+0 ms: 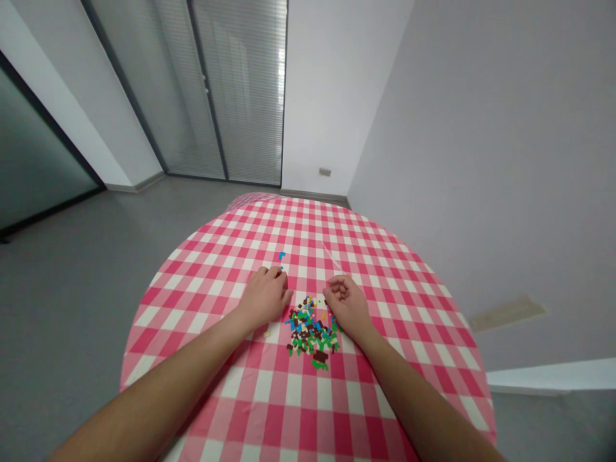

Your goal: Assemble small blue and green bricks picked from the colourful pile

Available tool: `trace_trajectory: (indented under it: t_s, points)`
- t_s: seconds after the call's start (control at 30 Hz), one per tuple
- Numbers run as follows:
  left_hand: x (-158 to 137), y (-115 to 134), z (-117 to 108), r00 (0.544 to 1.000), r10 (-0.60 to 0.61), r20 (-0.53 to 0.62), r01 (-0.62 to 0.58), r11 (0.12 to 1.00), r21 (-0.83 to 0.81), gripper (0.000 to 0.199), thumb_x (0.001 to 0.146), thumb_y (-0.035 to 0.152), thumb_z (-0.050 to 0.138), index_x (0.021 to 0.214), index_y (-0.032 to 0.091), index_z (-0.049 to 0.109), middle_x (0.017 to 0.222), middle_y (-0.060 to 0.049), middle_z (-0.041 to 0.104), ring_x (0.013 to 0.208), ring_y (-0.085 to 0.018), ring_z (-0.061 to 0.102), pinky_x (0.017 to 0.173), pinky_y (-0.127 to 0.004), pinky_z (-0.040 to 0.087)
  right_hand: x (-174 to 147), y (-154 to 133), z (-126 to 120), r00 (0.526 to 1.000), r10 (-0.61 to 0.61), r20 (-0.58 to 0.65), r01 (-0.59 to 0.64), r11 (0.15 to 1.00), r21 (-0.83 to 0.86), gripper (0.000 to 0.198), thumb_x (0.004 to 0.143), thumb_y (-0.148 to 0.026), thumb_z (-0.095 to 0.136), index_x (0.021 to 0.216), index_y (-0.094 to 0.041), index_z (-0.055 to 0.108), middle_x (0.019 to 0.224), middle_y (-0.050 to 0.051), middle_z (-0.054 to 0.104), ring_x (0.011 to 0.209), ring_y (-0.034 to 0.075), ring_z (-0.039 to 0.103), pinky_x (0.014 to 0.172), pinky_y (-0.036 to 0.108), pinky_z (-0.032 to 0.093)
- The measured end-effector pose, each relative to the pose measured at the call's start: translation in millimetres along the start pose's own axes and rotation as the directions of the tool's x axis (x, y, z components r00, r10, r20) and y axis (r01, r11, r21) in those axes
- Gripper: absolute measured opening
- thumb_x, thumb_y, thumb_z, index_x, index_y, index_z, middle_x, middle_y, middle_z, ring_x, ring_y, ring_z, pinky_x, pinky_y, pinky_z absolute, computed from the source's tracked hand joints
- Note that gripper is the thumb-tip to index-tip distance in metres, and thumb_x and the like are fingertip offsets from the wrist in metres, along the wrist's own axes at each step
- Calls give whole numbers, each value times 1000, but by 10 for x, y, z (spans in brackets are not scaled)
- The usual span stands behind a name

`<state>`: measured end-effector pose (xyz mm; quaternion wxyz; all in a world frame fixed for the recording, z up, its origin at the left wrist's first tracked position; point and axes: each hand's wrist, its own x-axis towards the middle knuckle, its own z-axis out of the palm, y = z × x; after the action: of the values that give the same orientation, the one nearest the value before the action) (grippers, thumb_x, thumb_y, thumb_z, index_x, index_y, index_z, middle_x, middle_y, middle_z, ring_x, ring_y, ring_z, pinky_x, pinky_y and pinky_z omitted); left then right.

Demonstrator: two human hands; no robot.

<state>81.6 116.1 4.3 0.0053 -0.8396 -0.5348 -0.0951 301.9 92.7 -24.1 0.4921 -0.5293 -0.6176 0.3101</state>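
Observation:
A loose heap of small toy building bricks in green, blue, brown, white and yellow lies on the table between my hands. My left hand rests palm down left of the heap, fingers bent, thumb apart. Its fingertips are at a tiny blue piece, and just beyond them lies a blue brick. On the heap's right side, my right hand lies on its edge with the fingers curled in and thumb near the index finger. Anything pinched there is too small to make out. A cream brick sits near my left wrist.
A red-and-white checked cloth covers the rounded table. A clear strip lies beyond my right hand. Past the far edge shows a pinkish mesh-like thing. A white wall runs along the right; glass panels stand ahead.

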Motion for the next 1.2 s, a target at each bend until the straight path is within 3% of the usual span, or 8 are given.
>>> trace_trajectory:
  t_s: [0.47,0.77,1.2]
  points:
    - [102,-44,101,999,-39,-8,38,998,-57,46,94,47,47,127,16,57,135,-15,56,113,-34,50,97,-47,40,-6,30,-2,999,33,16,-34,999,29,23,86,-35,61,101,-19,54,72,-1,55,58,13,51,54,26,41]
    - [131,-10,96,987,-151,-49,148,987,-63,43,93,51,48,120,19,60,118,-15,58,109,-33,50,95,-46,40,-6,18,-11,999,39,24,-40,999,26,25,87,-37,60,103,-19,54,69,-1,55,56,14,52,52,26,41]
    - [149,-68,143,984,-177,-34,174,981,-87,50,93,53,48,133,24,54,135,-15,52,124,-36,44,102,-50,36,-16,3,-20,999,33,29,-34,999,19,25,87,-38,61,103,-19,55,66,-2,54,55,14,51,52,25,40]
